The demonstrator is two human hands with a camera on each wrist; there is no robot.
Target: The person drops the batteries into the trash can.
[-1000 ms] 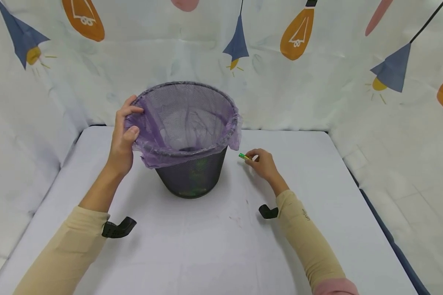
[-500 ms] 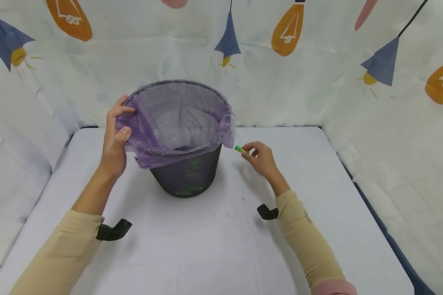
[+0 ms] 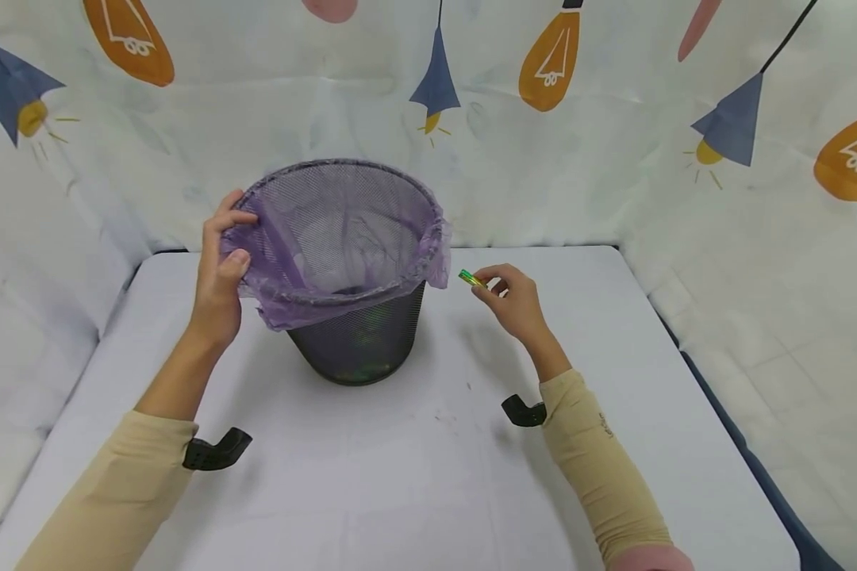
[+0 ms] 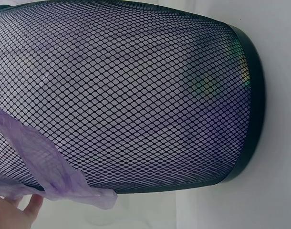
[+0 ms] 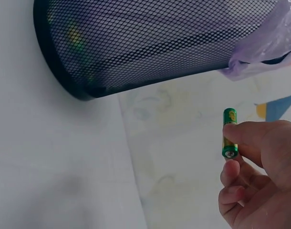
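A black mesh wastebasket (image 3: 357, 341) stands on the table, lined with a purple plastic bag (image 3: 286, 309) folded over its rim. My left hand (image 3: 217, 277) grips the rim and bag at the left side, thumb outside and fingers over the edge. To the right of the basket, my right hand (image 3: 514, 297) pinches a green and gold battery (image 5: 230, 133) between thumb and fingers. The battery is above the table, apart from the basket. Through the mesh, blurred green and yellow shapes (image 4: 207, 86) show at the basket's bottom.
The white table (image 3: 400, 476) spreads around the basket, with small faint marks in front of it. A white curtain (image 3: 614, 159) printed with lamps and bulbs hangs behind and at the sides. Black curved pieces (image 3: 217, 450) sit on both forearms.
My right hand rises slightly with the battery, which stays pinched. My left hand keeps its grip on the rim. The whole head view shifts a little.
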